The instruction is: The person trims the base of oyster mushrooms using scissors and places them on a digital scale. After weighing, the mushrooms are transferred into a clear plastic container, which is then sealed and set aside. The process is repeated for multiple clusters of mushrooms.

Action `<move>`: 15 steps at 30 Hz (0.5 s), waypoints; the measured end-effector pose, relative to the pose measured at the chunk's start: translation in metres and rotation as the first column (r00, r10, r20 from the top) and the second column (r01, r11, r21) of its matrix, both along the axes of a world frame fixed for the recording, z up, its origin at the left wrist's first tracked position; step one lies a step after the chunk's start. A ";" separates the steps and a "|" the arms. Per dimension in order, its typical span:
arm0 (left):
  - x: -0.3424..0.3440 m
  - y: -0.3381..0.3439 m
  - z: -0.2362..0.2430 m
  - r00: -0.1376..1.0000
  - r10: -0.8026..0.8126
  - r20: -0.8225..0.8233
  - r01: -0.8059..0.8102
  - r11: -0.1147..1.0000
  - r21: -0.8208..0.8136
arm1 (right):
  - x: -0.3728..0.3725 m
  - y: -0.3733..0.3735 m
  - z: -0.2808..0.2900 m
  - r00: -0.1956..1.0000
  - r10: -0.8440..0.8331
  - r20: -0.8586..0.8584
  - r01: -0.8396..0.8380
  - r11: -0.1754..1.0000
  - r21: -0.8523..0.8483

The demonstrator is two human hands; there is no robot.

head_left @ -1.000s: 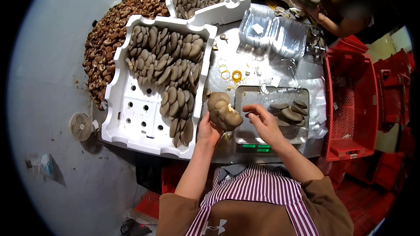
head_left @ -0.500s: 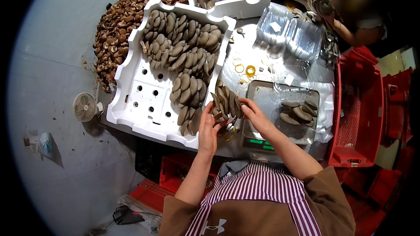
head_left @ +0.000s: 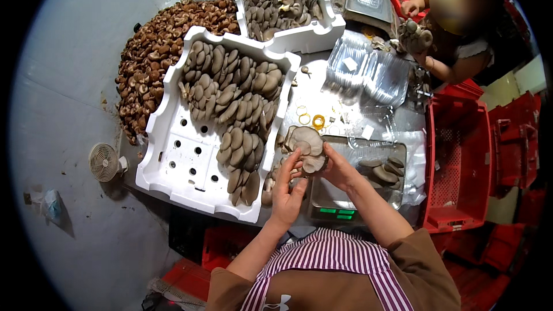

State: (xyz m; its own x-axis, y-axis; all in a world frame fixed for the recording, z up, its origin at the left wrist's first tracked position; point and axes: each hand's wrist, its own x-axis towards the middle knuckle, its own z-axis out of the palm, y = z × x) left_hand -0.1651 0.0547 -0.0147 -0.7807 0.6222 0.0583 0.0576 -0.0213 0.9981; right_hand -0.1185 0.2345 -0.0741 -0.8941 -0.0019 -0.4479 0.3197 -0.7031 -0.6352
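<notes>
My left hand and my right hand are both closed round a grey oyster mushroom cluster, its pale underside showing. They hold it over the near left part of a steel scale with a green display. Several mushrooms lie on the scale's right side, with a clear plastic container behind them. Left of my hands is a white foam box, filled mostly at the back and right with oyster mushrooms. A few more mushrooms lie beside its right wall.
Brown mushrooms are heaped at left; a second foam box stands behind. Stacked clear containers and rubber bands lie on the table. A red crate stands right, a fan lower left. A co-worker holds mushrooms, back right.
The cluster in my hands has been turned over so its underside shows; my right hand has closed onto it. The co-worker's mushrooms are lower, and the view has shifted.
</notes>
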 end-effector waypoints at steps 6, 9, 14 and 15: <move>-0.014 0.018 0.005 0.989 0.120 0.085 -0.130 0.985 0.116 | -0.011 0.011 0.016 0.971 -0.129 -0.201 0.129 0.992 -0.015; -0.023 0.022 0.009 0.963 0.073 0.259 -0.130 0.969 0.211 | -0.014 0.005 0.033 0.963 -0.157 -0.220 0.221 0.926 0.307; -0.031 0.014 -0.009 0.900 0.087 0.426 -0.213 0.943 0.257 | -0.015 -0.014 0.041 0.940 -0.089 -0.328 0.305 0.647 0.698; -0.031 0.015 -0.007 0.884 0.080 0.461 -0.223 0.938 0.264 | -0.013 -0.015 0.045 0.949 -0.063 -0.310 0.285 0.596 0.751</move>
